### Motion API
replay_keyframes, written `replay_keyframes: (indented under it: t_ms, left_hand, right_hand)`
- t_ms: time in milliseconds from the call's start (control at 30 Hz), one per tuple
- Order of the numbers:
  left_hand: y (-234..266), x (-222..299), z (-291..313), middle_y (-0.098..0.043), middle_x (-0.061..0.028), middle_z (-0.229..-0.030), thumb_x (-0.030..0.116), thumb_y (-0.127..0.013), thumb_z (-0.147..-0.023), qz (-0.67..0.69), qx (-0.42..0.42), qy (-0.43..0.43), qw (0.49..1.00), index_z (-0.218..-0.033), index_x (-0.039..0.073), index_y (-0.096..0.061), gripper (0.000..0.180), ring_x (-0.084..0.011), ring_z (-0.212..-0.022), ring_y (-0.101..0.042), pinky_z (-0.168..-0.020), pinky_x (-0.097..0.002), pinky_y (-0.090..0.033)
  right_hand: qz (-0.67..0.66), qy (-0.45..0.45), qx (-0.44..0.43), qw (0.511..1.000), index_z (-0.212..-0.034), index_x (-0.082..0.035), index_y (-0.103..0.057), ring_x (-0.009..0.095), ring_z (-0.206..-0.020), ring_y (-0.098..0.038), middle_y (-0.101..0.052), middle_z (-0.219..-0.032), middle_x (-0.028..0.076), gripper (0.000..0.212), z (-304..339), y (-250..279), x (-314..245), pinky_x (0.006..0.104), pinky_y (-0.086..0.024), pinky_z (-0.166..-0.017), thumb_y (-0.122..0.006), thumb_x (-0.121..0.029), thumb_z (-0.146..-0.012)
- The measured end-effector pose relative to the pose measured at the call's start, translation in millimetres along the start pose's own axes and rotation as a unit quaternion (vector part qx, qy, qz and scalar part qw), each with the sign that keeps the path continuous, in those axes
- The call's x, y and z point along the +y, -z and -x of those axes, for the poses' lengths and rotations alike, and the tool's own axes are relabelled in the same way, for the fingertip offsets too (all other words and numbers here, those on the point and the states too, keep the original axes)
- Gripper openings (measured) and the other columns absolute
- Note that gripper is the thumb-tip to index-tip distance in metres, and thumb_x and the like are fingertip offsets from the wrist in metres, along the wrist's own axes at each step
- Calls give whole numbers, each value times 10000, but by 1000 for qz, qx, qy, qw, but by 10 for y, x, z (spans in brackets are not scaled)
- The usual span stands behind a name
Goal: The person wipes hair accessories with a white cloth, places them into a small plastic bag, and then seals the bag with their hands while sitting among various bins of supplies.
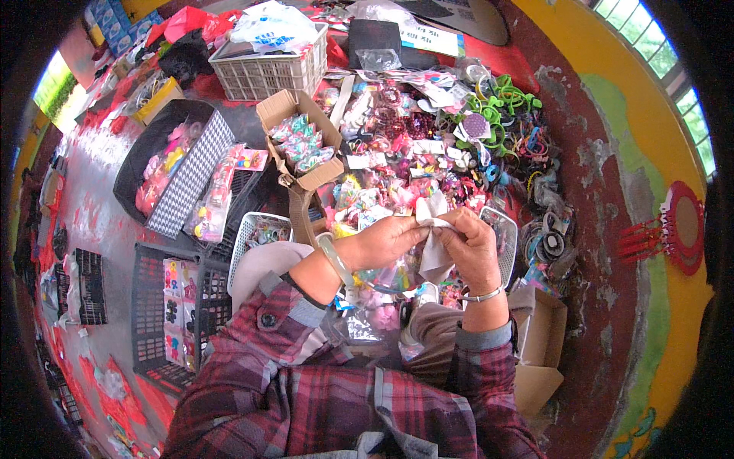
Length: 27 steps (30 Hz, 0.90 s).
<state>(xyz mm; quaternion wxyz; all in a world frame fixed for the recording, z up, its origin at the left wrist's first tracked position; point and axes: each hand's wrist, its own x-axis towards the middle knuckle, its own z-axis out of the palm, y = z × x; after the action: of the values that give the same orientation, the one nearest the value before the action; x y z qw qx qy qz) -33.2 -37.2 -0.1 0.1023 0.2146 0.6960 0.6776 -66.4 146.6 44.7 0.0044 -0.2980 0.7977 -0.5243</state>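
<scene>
My left hand [382, 243] and my right hand [472, 251] meet in front of me, both closed in a pinch on a thin white piece [435, 258] that looks like paper or cloth. One end of it stands up above my fingers, and the rest hangs down between my hands. Beyond and below them spreads a heap of small colourful hair accessories [413, 187], many on white cards. Close by my left forearm is a white basket [243, 239] with small items inside. Another white basket [506, 249] sits partly hidden behind my right hand.
A cardboard box [330, 174] of wrapped packets stands past my left hand. Farther left are a houndstooth-patterned bin [200, 164] and a black crate [145, 321]. A grey crate [264, 76] stands at the back. Green headbands [501, 99] lie right, near the wall [596, 229]; an opened carton [543, 329] sits by my right arm.
</scene>
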Motion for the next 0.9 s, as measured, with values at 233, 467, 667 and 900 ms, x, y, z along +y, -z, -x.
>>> replay_keyframes:
  t_ms: [233,467,667,900]
  left_hand:
    - [9,5,28,-582,-41,-1015,238,-416,-968,23,93,3,995,-1136,-31,-540,341,-105,-962,-505,-862,-257,-405]
    - [54,24,43,-583,-50,-1085,222,-417,-970,74,124,5,989,-1149,-32,-535,333,-102,-1028,-504,-916,-244,-383]
    - [65,-15,18,-569,6,-971,266,-459,-957,107,142,-32,984,-1123,-31,-544,351,-61,-911,-478,-817,-207,-396]
    - [113,36,51,-577,-12,-1077,237,-422,-971,93,122,1,988,-1149,-10,-540,327,-76,-998,-502,-888,-225,-390]
  right_hand:
    - [27,-62,10,998,-874,-5,-597,128,-665,-549,-559,-742,51,123,6,8,-21,250,-447,-599,-639,13,-759]
    - [38,-32,9,999,-869,-1,-564,135,-677,-544,-546,-748,57,121,-13,97,-34,255,-443,-611,-634,8,-770]
    - [91,-16,-9,996,-904,-1,-550,251,-727,-562,-546,-793,128,150,-26,170,-65,320,-445,-646,-604,12,-764]
    - [143,12,-31,989,-970,-6,-518,371,-812,-561,-557,-849,181,193,-14,219,28,391,-447,-685,-564,-11,-783]
